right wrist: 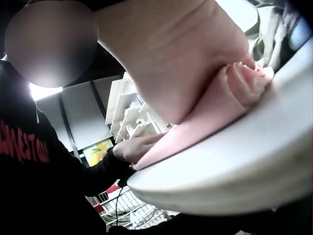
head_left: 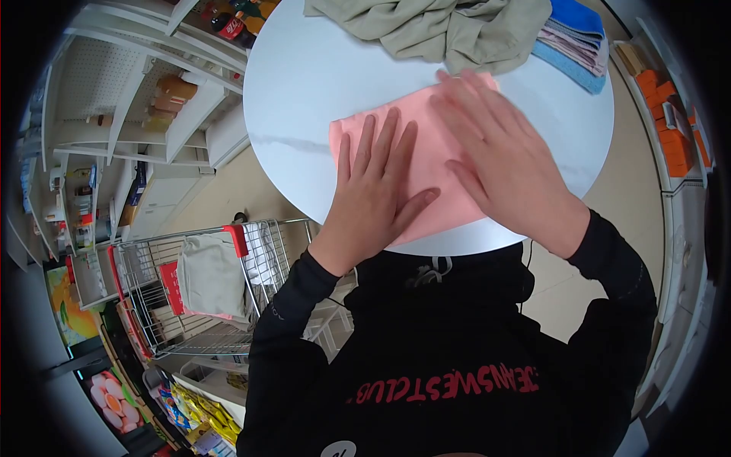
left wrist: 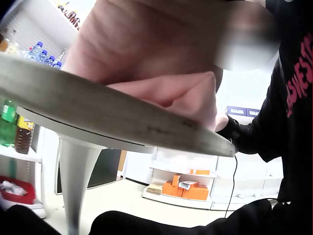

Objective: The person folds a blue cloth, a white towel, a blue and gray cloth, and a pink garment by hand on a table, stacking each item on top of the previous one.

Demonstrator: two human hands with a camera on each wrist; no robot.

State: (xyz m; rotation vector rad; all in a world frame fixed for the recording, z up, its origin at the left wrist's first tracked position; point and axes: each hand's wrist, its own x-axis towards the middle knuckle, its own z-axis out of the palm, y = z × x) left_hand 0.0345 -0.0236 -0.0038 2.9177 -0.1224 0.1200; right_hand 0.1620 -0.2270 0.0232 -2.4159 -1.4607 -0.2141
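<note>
A pink cloth (head_left: 432, 156), folded into a rough rectangle, lies on the round white table (head_left: 285, 99) near its front edge. My left hand (head_left: 369, 194) rests on the cloth's left part, palm down with fingers straight and spread. Over the right part is my right hand (head_left: 506, 164), its straight fingers blurred and pointing to the far right corner. Several stacked layers of the pink cloth (right wrist: 237, 90) show at its edge in the right wrist view, under the palm. In the left wrist view, a loose corner of the cloth (left wrist: 198, 100) reaches the table's rim.
A crumpled olive-green garment (head_left: 426, 30) lies at the table's far side, beside a stack of folded blue and pinkish cloths (head_left: 575, 49). Left of the table stands a shopping cart (head_left: 236, 242) with clothing inside. Shelves (head_left: 114, 99) line the left, and orange boxes (head_left: 670, 137) the right.
</note>
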